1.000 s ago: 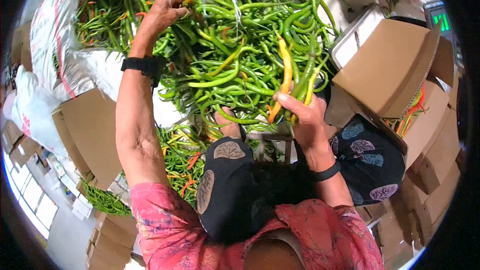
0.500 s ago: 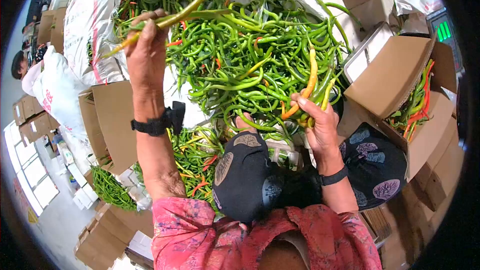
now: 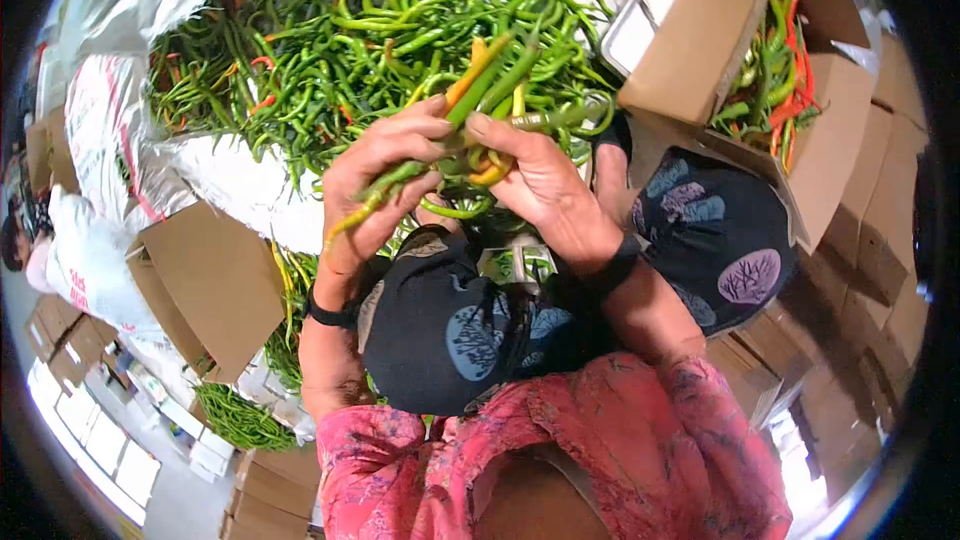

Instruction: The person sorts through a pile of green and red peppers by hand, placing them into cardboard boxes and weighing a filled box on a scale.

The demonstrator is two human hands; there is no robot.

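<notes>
In front of my knees my two hands meet around a small bunch of long chili peppers (image 3: 492, 80), green with some yellow-orange ones. My left hand (image 3: 385, 175) is closed on peppers, and a yellowish tip pokes out below its fingers. On the other side my right hand (image 3: 550, 195) grips the lower ends of the bunch, thumb on top. The fingers overlap, so which pepper sits in which hand is partly hidden. Behind them spreads a big heap of green chili peppers (image 3: 330, 70) with a few red ones, on white sacking (image 3: 245, 185).
An open cardboard box (image 3: 700, 30) at the right holds green and red peppers (image 3: 780, 80). Another open box (image 3: 210, 285) stands at the left, near a pile of green peppers (image 3: 245, 418). White sacks (image 3: 95, 260) and a person (image 3: 25, 240) are at the far left.
My left hand has come down and right with its peppers to join my right hand. The view has shifted, and the two lots of peppers now lie together.
</notes>
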